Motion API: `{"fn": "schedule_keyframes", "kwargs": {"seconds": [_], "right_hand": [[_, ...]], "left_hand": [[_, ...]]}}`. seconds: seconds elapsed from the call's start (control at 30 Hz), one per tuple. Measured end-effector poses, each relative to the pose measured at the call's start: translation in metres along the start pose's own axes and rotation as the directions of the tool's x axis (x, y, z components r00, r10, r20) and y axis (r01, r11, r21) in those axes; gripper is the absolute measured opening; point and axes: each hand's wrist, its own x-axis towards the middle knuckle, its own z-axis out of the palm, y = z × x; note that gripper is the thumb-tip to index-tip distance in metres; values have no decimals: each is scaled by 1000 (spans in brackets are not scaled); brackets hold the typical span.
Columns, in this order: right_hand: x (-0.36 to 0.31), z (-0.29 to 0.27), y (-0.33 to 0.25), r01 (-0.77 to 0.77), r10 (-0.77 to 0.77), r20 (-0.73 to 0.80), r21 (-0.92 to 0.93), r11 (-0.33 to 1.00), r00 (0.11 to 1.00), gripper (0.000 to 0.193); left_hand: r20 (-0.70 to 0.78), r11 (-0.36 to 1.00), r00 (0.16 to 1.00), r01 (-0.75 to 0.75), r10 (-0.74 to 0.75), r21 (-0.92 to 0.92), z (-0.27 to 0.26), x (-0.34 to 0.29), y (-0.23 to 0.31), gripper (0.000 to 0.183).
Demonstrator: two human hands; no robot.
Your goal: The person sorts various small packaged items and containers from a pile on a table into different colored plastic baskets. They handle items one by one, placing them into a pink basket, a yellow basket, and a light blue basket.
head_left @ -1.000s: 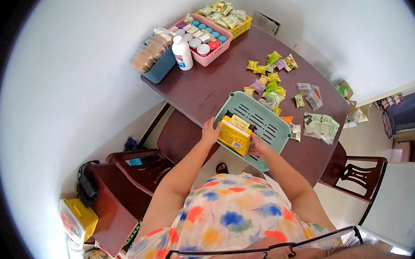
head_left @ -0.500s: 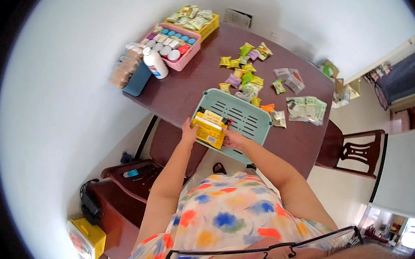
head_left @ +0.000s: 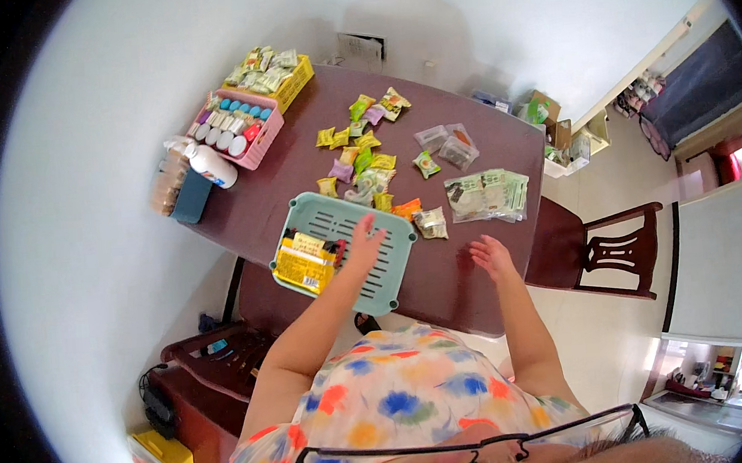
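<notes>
A pale green slotted basket (head_left: 403, 265) sits at the near edge of the dark red table. Inside its left part lies a yellow packet (head_left: 303, 266), with something small, red and black beside it. My left hand (head_left: 367, 242) hovers above the basket's middle, fingers apart, holding nothing. To the right, my right hand (head_left: 492, 257) is over the bare tabletop, open and empty, just below flat clear packets with green print (head_left: 487, 196). An orange packet (head_left: 406, 209) and a whitish packet (head_left: 431, 223) lie by the basket's right corner.
Several small yellow, green and purple packets (head_left: 364, 161) are scattered beyond the basket. Clear bags (head_left: 451, 147) lie right of them. At the far left stand a white bottle (head_left: 212, 167), a pink basket (head_left: 263, 144), a yellow basket (head_left: 294, 84) and a blue bin (head_left: 192, 201). A chair (head_left: 622, 253) stands at right.
Both hands have let go of the yellow packet, which now lies in the basket. My right hand has moved right over the table. The view has shifted, so the table appears further left.
</notes>
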Motion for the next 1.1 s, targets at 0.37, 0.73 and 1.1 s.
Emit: {"fn": "schedule_keyframes", "kwargs": {"seconds": [0.37,0.73,1.1], "right_hand": [[125,-139,-87,104,-90,-285,31,994,954,63],[172,-137,-142,-78,62,-98,-172,982,993,92],[174,-109,-124,179,-230,-44,-493,851,972,77]], "left_hand": [[285,779,797,593,-532,-203,191,118,-41,67],[3,741,750,653,-661,-157,245,156,-14,58],[172,700,757,650,-630,-297,249,151,-13,49]]}}
